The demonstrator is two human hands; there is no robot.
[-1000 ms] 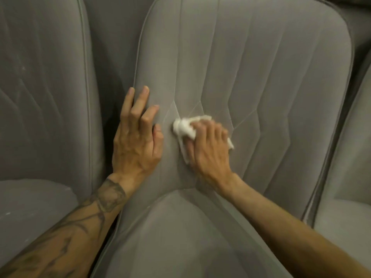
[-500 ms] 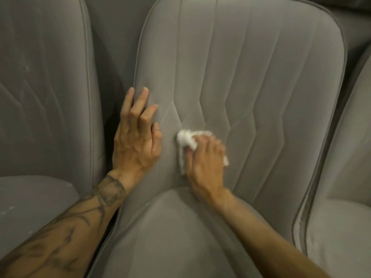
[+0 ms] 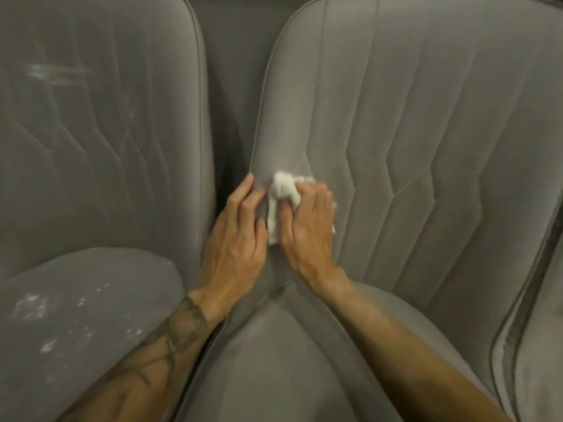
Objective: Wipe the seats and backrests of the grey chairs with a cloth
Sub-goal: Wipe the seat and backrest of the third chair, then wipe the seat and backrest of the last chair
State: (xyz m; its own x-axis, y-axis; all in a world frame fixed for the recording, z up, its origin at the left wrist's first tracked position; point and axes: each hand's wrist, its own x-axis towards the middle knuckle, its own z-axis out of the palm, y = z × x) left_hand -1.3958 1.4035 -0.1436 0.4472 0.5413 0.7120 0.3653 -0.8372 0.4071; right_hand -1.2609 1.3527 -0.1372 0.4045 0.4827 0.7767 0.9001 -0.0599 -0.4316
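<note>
Low on the left edge of the middle chair's backrest (image 3: 426, 117), curled fingers (image 3: 316, 196) of the right hand (image 3: 307, 233) clamp a bunched white cloth (image 3: 281, 190) against the grey fabric. The wad bulges past the fingertips on the far side and a tail trails down beside the thumb. Just to the left, touching the cloth, the left hand (image 3: 237, 239) rests on the backrest's piped edge, its loosely bent fingers (image 3: 243, 199) gripping nothing. It appears to brace the upholstery so the cloth can rub without the fabric shifting. Both hands sit just above the crease where the backrest meets the seat (image 3: 289, 367), a seam likely to trap dust, which may explain the tight, bunched grip. A tattooed forearm (image 3: 173, 333) crosses the gap between chairs. The left chair (image 3: 91, 147) shows white smears (image 3: 48, 74) high on its backrest and white flecks (image 3: 33, 303) on its seat, suggesting it has yet to be wiped. Part of a third chair (image 3: 536, 345) shows at the right edge.
</note>
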